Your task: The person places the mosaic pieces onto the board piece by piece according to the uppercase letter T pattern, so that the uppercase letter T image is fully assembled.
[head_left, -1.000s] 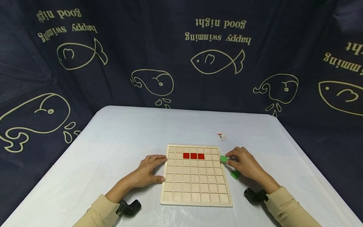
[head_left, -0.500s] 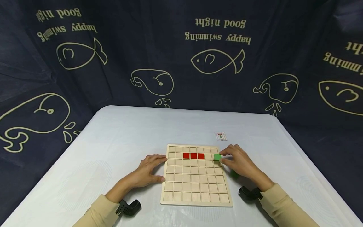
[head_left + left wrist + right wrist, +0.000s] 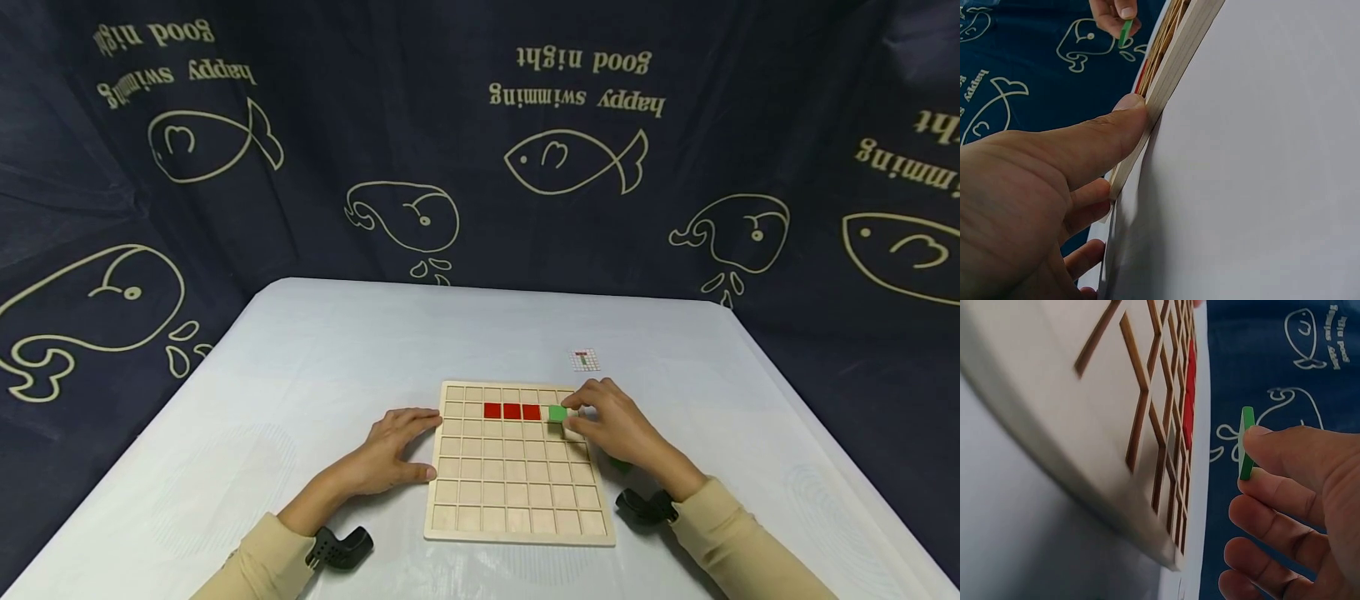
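A wooden grid board [image 3: 517,521] lies on the table, with three red square tiles [image 3: 512,411] side by side in its second row from the far edge. My right hand [image 3: 617,427] pinches a green square tile [image 3: 1247,440] between thumb and index finger. In the right wrist view that tile is held above the board, apart from its surface. My left hand [image 3: 390,454] rests at the board's left edge, thumb and fingers spread and relaxed, the thumb [image 3: 1130,102] touching the rim. More green [image 3: 620,465] shows on the table, mostly hidden under my right hand.
A small printed card [image 3: 585,360] with a red and green grid pattern lies beyond the board's far right corner. The white-covered table [image 3: 360,333] ends at a dark curtain [image 3: 480,150] with fish and whale drawings.
My right hand has carried the green tile leftward, from beside the board's right edge to over the second row, nearer the red tiles. My left hand stays in place.
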`<control>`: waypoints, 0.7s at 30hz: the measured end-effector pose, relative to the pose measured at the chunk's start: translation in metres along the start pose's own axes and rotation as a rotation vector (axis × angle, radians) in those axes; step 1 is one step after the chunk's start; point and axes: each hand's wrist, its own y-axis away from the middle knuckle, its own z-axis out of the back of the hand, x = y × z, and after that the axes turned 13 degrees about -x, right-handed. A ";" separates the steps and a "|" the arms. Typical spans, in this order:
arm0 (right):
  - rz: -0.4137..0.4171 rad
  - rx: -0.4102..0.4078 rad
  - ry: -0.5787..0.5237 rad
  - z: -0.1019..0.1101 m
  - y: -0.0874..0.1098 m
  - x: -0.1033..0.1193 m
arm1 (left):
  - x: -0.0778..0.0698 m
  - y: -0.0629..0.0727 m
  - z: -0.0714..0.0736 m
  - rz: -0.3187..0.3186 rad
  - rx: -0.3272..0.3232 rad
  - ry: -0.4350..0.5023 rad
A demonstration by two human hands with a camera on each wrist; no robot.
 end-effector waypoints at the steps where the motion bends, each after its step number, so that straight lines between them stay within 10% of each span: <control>1: 0.004 0.003 -0.006 -0.001 -0.001 0.001 | 0.000 0.000 0.000 -0.001 -0.001 -0.001; 21: 0.058 0.066 -0.025 -0.020 -0.009 0.021 | 0.000 0.000 0.000 0.001 0.000 0.000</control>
